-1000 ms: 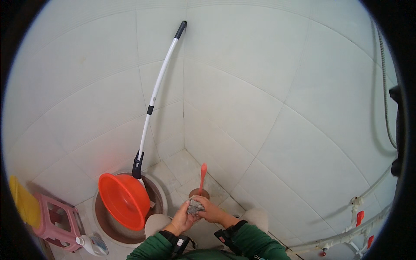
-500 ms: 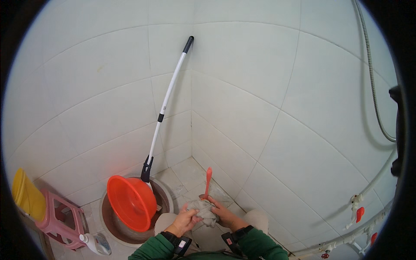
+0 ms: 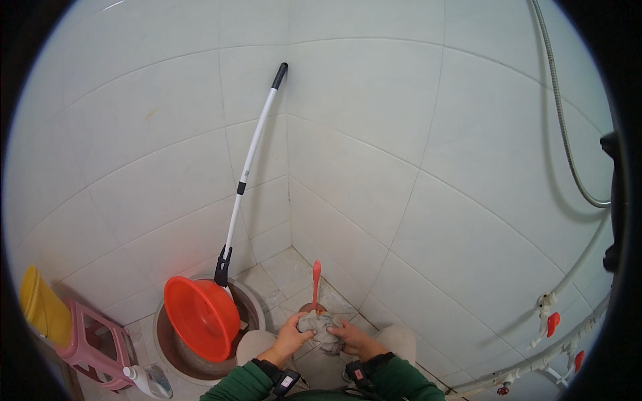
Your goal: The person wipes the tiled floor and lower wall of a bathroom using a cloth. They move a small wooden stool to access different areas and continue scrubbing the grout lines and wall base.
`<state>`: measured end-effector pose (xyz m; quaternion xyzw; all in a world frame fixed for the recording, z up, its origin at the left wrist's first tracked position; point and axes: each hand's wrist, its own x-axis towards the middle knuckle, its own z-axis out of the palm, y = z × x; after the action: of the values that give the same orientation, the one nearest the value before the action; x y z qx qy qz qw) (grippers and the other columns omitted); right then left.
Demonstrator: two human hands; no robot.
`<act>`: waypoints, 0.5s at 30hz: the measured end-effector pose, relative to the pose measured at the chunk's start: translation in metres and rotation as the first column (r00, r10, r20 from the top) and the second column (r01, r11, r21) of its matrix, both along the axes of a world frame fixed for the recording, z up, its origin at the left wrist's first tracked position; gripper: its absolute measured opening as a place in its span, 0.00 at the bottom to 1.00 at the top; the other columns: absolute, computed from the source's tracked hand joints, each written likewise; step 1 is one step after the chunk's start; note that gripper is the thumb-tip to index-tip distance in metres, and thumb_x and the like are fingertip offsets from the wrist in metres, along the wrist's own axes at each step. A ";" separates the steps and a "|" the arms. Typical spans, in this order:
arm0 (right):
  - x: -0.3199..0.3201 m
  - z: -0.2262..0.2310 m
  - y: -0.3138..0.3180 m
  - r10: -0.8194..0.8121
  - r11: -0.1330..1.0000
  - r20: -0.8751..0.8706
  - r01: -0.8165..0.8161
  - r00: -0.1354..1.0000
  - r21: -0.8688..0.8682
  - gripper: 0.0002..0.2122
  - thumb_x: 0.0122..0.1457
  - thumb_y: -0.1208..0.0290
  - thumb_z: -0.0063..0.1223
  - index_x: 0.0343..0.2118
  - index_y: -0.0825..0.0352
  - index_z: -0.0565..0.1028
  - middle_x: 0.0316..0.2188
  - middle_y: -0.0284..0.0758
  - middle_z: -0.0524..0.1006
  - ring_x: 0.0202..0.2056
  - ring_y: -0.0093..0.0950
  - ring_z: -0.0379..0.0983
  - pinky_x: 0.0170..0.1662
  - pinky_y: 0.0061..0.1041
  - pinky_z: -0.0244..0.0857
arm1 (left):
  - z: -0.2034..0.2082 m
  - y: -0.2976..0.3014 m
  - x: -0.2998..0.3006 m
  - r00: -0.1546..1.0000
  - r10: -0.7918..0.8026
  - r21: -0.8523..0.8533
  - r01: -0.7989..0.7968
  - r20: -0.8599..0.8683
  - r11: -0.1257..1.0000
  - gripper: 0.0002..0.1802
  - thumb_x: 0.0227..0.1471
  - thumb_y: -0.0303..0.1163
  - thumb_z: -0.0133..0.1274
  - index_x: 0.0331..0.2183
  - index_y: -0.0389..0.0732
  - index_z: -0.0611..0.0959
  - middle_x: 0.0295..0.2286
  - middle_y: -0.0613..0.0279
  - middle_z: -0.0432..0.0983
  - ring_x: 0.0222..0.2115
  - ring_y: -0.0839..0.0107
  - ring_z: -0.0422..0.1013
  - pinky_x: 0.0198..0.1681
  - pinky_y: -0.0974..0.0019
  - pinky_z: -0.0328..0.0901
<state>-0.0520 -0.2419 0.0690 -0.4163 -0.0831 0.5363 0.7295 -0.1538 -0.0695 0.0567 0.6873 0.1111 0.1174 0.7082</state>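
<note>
Head-worn fisheye — wide view, looking down, facing tiled corner [image 3: 289,154]

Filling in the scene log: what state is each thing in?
Grey cloth, bunched between left hand and right hand
Orange-red basin, tilted in brown tub
Pink handle, pointing up, lower end unclear
White pole, leaning on tiled wall
Yellow bucket, on pink stool
White bottle, upright, looks capped
Metal hose, hanging in a curve
Red valve levers, open or shut unclear
</note>
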 end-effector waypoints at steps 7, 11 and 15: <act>0.010 -0.015 -0.010 -0.103 0.990 0.067 0.109 0.992 -0.092 0.21 0.58 0.76 0.53 0.54 0.71 0.64 0.45 0.39 0.74 0.43 0.30 0.73 0.45 0.28 0.69 | -0.016 0.015 0.001 0.984 0.064 0.232 -0.024 -0.167 0.972 0.32 0.45 0.24 0.62 0.52 0.36 0.69 0.41 0.60 0.72 0.36 0.74 0.70 0.38 0.70 0.68; 0.026 -0.042 -0.019 -0.193 0.956 0.081 0.206 0.978 -0.207 0.22 0.55 0.78 0.54 0.53 0.70 0.64 0.44 0.38 0.74 0.43 0.30 0.73 0.44 0.31 0.71 | -0.031 0.031 0.004 0.990 0.042 -0.113 -0.058 -0.136 0.992 0.24 0.47 0.26 0.61 0.47 0.38 0.73 0.34 0.66 0.72 0.28 0.79 0.70 0.29 0.76 0.68; 0.045 -0.062 -0.024 -0.176 0.894 0.337 0.294 0.925 -0.339 0.22 0.55 0.78 0.54 0.53 0.70 0.65 0.43 0.38 0.75 0.42 0.30 0.73 0.43 0.30 0.70 | -0.052 0.042 0.009 0.987 0.006 -0.167 -0.032 -0.158 0.985 0.20 0.49 0.25 0.59 0.45 0.38 0.74 0.32 0.67 0.73 0.29 0.79 0.70 0.29 0.75 0.67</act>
<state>-0.0066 -0.2663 0.0070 -0.6334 -0.0339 0.3802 0.6731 -0.1443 -0.0273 0.0051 0.6307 0.1825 0.0599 0.7519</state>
